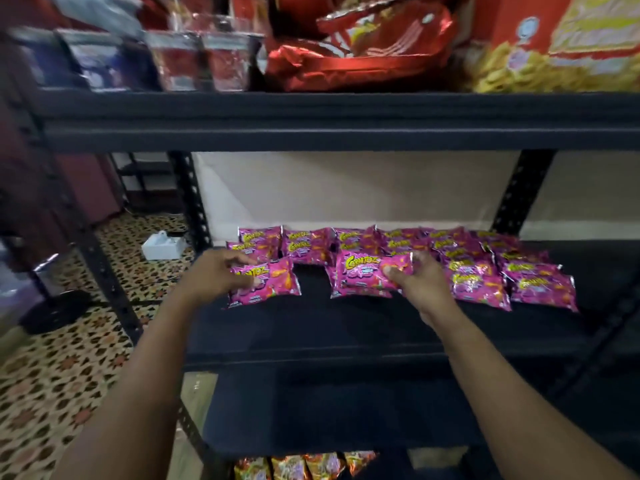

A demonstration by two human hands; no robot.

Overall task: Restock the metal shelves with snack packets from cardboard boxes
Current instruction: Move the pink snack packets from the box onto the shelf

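Shelf unit: black metal, fills the frame; red bags on the upper tier, top centre.
Middle shelf: rows of pink snack packets along its back, centre to right.
Left hand: fingers curled on a pink packet lying on the shelf, centre left.
Right hand: thumb and fingers clamp a small stack of packets, centre.

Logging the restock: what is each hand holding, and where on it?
Left hand grips a pink packet at its left edge; right hand pinches another packet at its right end.
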